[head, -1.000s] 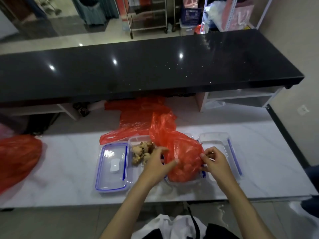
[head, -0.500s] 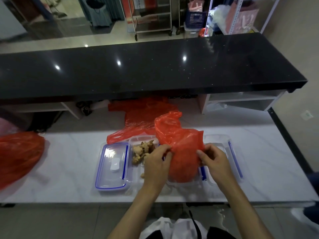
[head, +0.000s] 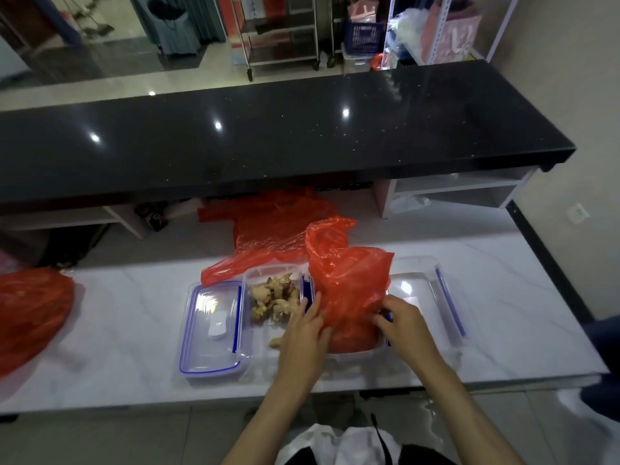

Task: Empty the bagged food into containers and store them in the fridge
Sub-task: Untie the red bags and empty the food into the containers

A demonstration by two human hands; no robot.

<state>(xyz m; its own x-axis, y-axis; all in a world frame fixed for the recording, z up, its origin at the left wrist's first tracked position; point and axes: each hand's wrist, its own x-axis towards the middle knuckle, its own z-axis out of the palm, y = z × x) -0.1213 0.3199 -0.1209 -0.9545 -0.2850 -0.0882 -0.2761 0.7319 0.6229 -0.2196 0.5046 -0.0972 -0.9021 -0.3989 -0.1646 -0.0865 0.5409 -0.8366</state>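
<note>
Head view: both hands, left (head: 303, 325) and right (head: 404, 325), pinch the red bag (head: 349, 280) over a tub (head: 355, 352) on the table (head: 127, 317). Left of the bag, ginger (head: 273, 297) is already tubbed. Lidding and fridge storage remain.

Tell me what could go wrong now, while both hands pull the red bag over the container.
The red bag hides most of the container under it, so food may spill past the rim unseen. A piece of ginger lies beside the left hand and could be knocked about. The right hand holds the bag close to a lid and may shove it.
</note>
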